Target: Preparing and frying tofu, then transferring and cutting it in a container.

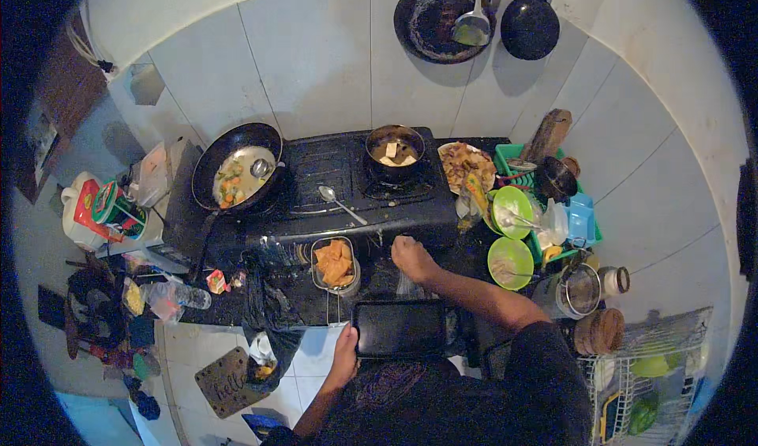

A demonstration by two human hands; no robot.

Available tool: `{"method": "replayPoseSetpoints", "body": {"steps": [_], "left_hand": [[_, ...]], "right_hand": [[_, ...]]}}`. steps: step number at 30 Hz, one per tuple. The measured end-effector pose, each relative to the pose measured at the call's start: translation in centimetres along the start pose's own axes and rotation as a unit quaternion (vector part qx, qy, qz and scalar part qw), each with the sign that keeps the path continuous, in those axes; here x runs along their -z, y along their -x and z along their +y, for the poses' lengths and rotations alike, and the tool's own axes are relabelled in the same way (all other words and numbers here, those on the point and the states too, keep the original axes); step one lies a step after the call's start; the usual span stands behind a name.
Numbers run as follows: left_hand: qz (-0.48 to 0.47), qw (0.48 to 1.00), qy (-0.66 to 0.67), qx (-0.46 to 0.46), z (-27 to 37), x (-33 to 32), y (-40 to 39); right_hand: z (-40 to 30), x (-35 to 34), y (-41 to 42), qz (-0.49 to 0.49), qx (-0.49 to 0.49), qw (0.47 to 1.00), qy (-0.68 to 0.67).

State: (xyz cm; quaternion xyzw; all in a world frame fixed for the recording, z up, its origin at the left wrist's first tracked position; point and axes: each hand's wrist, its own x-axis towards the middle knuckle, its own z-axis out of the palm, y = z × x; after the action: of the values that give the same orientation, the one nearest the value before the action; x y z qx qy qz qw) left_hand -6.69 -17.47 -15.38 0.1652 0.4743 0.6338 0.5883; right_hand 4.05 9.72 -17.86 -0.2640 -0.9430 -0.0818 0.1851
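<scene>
My left hand (pixel 346 351) grips the left edge of a black rectangular tray (pixel 401 328), held level in front of my body. Above the counter's front part, my right hand (pixel 413 259) has its fingers curled at the stove's front edge, near the right burner's knob area; whether it holds anything cannot be told. A clear plastic bag (pixel 408 286) seems to lie just below it. Left of the tray, a wire-handled strainer basket (pixel 315 271) holds orange fried pieces (pixel 335 262). A metal spoon (pixel 342 205) rests on the black gas stove (pixel 320 173).
A wok (pixel 204 167) with vegetables in broth stands on the left burner, a small pot (pixel 395 164) with tofu on the right. Beside the stove are a plate of fried food (pixel 465 164), green bowls (pixel 510 262) and a green rack (pixel 597 227). A black plastic bag (pixel 263 304) hangs over the edge.
</scene>
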Motion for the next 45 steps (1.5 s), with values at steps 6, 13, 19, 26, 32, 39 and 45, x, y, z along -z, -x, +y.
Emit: {"method": "replayPoseSetpoints", "body": {"steps": [6,13,19,26,32,39,45], "left_hand": [[0.014,1.000,0.002,0.004,-0.7,0.4,0.3],[0.025,1.000,-0.006,-0.013,-1.6,1.1,0.1],[0.032,0.999,-0.012,-0.034,-1.4,0.8,0.5],[0.032,0.999,-0.007,-0.041,-1.6,1.1,0.9],[0.018,0.999,0.000,-0.040,-0.8,0.2,1.1],[0.032,0.999,0.008,-0.037,0.0,-0.7,1.7],[0.047,0.998,0.015,-0.036,-0.1,-0.8,1.7]], "right_hand": [[-0.3,3.6,-0.8,-0.042,0.080,0.993,0.072],[0.5,3.6,-0.2,-0.008,-0.007,1.000,0.026],[0.4,2.8,0.1,-0.038,-0.028,0.999,0.024],[0.0,3.8,0.0,-0.040,-0.049,0.997,-0.035],[0.2,3.5,0.2,-0.062,-0.086,0.993,-0.053],[-0.2,3.6,0.1,-0.055,-0.112,0.990,-0.072],[-0.4,3.8,-0.1,-0.071,-0.142,0.983,-0.093]]}}
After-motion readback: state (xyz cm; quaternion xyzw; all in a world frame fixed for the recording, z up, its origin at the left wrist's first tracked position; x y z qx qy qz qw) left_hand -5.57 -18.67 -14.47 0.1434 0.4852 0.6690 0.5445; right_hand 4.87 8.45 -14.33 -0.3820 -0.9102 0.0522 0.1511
